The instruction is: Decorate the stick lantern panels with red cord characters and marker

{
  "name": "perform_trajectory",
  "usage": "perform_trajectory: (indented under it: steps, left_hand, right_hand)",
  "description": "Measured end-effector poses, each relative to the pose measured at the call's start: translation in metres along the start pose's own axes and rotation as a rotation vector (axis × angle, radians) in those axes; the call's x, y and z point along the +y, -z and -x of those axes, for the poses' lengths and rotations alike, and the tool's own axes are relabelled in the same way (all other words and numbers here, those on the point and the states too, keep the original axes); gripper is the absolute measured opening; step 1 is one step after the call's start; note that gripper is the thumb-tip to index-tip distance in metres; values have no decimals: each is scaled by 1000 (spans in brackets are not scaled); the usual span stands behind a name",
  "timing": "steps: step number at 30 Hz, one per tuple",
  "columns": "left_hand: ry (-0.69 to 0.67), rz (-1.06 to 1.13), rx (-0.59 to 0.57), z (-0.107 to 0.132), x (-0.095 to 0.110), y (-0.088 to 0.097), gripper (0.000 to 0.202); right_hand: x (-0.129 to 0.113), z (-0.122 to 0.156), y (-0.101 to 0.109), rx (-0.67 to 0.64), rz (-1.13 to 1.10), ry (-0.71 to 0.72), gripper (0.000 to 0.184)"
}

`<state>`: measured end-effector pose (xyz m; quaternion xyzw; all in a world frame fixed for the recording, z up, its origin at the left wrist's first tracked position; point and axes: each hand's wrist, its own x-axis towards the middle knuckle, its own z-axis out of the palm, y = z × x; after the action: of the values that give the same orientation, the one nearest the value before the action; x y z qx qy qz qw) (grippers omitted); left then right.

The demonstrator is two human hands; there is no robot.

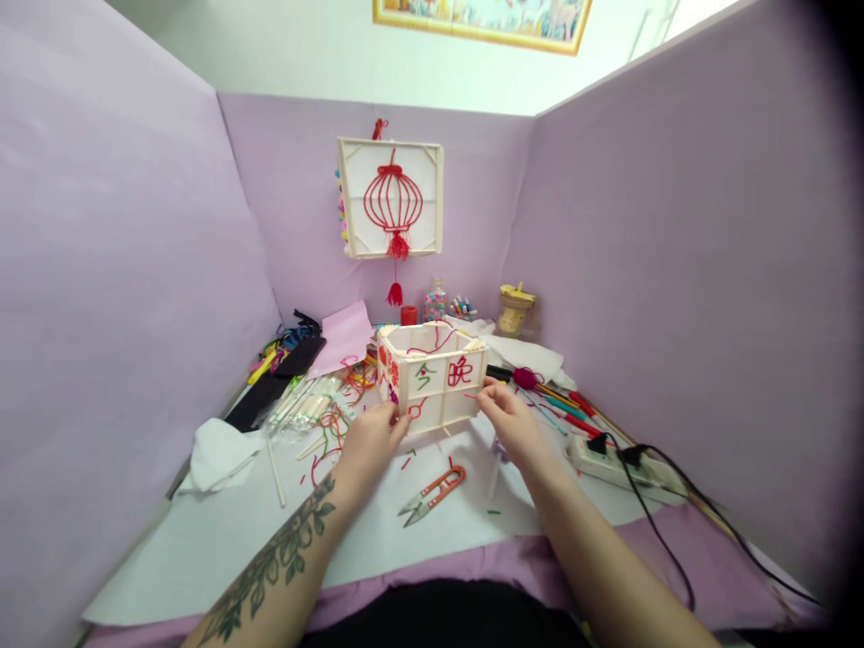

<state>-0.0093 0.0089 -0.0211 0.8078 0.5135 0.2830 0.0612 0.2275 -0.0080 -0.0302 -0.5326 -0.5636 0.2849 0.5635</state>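
Note:
A white box-shaped paper lantern [442,382] with pale stick edges stands in the middle, open at the top. Green and red yarn characters mark its front panel, and a small red yarn loop [416,409] lies below them. My left hand [378,436] grips the lantern's lower left corner, thumb on the front. At the right edge, my right hand [503,409] has its fingers pinched together on a short red yarn piece [471,396] against the front panel. Orange-handled thread snips [434,493] lie nearer to me, among small yarn scraps.
A finished-looking lantern [432,202] with a tassel hangs on the back panel. Bagged sticks [307,400], yarn and a crumpled tissue [220,456] lie left. Pens [580,409], a glue gun stand-like yellow object [514,310] and a corded power strip [625,466] are right.

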Motion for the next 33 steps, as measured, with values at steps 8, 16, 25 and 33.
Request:
perform_trajectory:
  steps: [8, 16, 25, 33]
  left_hand:
    - [-85, 176, 184, 4, 9, 27, 33]
    - [-20, 177, 206, 1, 20, 33, 33]
    - [52, 267, 233, -6, 20, 36, 34]
    - [59, 286, 251, -6, 19, 33, 34]
  right_hand:
    - [-27, 8, 7, -5, -264, 4, 29]
    - [-42, 34, 4, 238, 56, 289, 20]
    - [-11, 76, -34, -295, 659, 378, 18]
    - [-14, 66, -56, -413, 908, 182, 22]
